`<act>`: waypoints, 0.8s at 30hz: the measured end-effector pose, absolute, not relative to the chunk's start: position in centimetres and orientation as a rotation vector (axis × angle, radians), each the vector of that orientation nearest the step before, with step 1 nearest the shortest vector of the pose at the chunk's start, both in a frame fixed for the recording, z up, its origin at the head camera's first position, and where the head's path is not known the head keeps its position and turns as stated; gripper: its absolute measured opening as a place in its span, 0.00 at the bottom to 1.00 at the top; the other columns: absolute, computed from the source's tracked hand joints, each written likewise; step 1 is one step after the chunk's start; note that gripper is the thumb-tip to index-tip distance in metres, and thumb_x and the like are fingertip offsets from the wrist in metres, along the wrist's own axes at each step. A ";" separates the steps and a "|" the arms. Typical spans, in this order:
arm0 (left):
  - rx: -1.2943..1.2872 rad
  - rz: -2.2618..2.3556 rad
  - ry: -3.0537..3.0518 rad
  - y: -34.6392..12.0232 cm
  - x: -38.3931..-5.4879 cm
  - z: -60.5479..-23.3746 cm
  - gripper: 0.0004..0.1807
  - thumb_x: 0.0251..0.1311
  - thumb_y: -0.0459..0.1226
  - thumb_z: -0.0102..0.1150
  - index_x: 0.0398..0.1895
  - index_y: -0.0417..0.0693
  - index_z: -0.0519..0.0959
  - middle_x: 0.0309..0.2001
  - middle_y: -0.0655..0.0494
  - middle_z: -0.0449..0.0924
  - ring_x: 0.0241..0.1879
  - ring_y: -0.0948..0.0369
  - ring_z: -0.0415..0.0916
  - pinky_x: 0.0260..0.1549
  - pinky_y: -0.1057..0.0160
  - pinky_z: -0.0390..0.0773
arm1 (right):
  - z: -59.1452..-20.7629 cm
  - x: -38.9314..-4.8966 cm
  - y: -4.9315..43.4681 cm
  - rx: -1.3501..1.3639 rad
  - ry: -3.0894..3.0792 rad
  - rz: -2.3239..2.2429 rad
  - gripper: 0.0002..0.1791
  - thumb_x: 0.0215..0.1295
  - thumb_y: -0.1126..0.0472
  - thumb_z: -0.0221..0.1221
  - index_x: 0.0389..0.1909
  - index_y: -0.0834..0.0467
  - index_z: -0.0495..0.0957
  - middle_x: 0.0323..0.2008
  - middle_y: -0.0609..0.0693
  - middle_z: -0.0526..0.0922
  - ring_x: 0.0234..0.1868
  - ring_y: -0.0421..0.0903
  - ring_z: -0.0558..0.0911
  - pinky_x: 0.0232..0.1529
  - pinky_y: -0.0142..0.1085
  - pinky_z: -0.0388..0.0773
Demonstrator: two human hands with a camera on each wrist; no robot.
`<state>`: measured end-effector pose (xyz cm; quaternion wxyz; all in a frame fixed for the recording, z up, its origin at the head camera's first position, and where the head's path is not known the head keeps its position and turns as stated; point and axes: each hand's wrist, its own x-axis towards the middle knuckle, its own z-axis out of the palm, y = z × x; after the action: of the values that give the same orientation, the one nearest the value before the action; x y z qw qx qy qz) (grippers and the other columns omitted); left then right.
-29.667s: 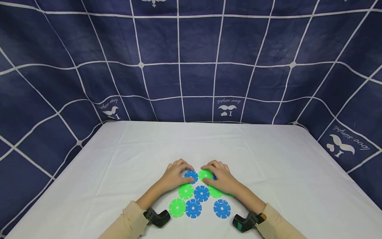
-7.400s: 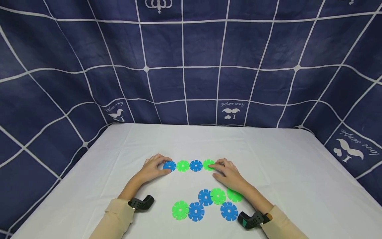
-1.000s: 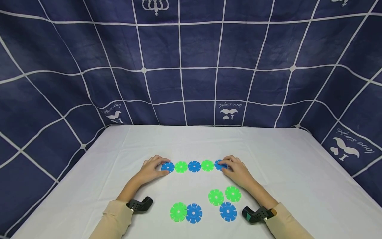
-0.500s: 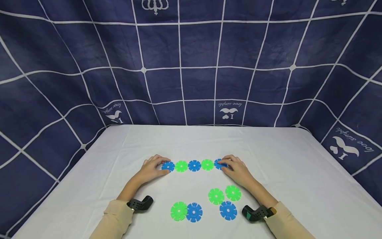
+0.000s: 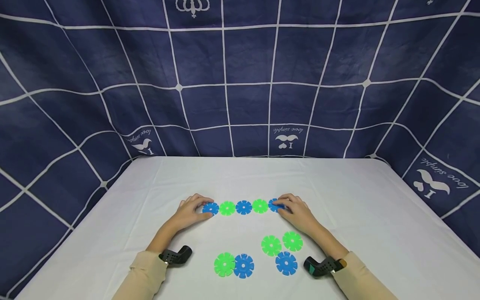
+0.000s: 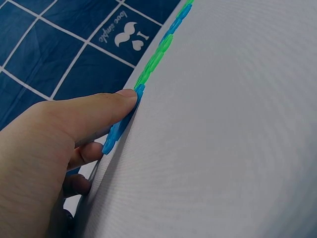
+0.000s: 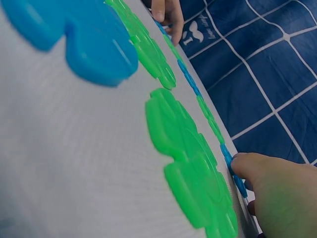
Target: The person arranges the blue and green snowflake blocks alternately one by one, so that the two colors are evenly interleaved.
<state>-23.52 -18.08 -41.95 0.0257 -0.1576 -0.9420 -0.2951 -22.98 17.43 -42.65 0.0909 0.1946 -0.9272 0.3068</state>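
Observation:
Notched plastic building discs lie in a row, blue and green by turns, across the white table. My left hand [image 5: 190, 211] holds the blue disc [image 5: 211, 208] at the row's left end between thumb and fingers; the left wrist view shows the thumb on that blue disc [image 6: 124, 124]. At the right end, my right hand [image 5: 298, 213] grips another blue disc [image 5: 273, 205] the same way, its far side hidden under the fingers. Between them sit a green disc [image 5: 227, 208], a blue disc [image 5: 243, 207] and a second green disc [image 5: 260, 206], edges meeting or nearly so.
Nearer me, a loose green disc [image 5: 224, 264] overlaps a blue disc [image 5: 243, 266]. Two more green discs [image 5: 271, 246] and a blue disc [image 5: 286, 263] lie close to my right forearm. A dark blue checked cloth [image 5: 247, 104] surrounds the white table [image 5: 187, 175].
Earlier the discs were bunched together; then four stood in the row. A blue disc has since joined its right end, and my right hand moved there. The last second shows almost no motion.

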 end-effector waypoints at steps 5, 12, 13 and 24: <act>-0.492 -0.919 -2.912 -18.0 -23.5 -41.9 0.23 0.48 0.51 0.63 0.49 0.57 0.77 0.41 0.60 0.73 0.44 0.61 0.67 0.37 0.62 0.54 | -42.5 -23.0 17.4 0.546 -2.764 0.933 0.14 0.60 0.57 0.56 0.48 0.48 0.78 0.51 0.49 0.75 0.53 0.50 0.72 0.51 0.51 0.63; -0.498 -0.917 -2.905 -18.1 -23.4 -42.0 0.24 0.48 0.52 0.63 0.49 0.56 0.77 0.41 0.59 0.73 0.44 0.60 0.67 0.37 0.62 0.54 | -41.5 -22.8 16.9 0.560 -2.782 1.077 0.14 0.60 0.57 0.57 0.48 0.49 0.77 0.41 0.45 0.76 0.32 0.39 0.69 0.34 0.31 0.67; -0.499 -0.920 -2.900 -18.1 -23.4 -41.9 0.23 0.48 0.51 0.63 0.49 0.56 0.77 0.41 0.59 0.73 0.44 0.60 0.67 0.37 0.62 0.54 | -41.3 -22.7 16.9 0.578 -2.791 1.105 0.14 0.60 0.57 0.57 0.48 0.49 0.77 0.40 0.44 0.76 0.32 0.38 0.69 0.34 0.30 0.67; -0.495 -0.908 -2.908 -18.3 -23.6 -42.0 0.24 0.48 0.51 0.63 0.49 0.56 0.77 0.41 0.59 0.73 0.45 0.60 0.68 0.38 0.62 0.55 | -39.8 -20.7 15.8 0.956 -2.862 1.267 0.17 0.62 0.51 0.55 0.50 0.50 0.75 0.38 0.43 0.74 0.36 0.38 0.69 0.38 0.29 0.69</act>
<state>-23.63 -18.28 -41.97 0.0275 -0.1603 -0.9419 -0.2940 -20.71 15.77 -39.83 -0.0653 0.2914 -0.8727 0.3864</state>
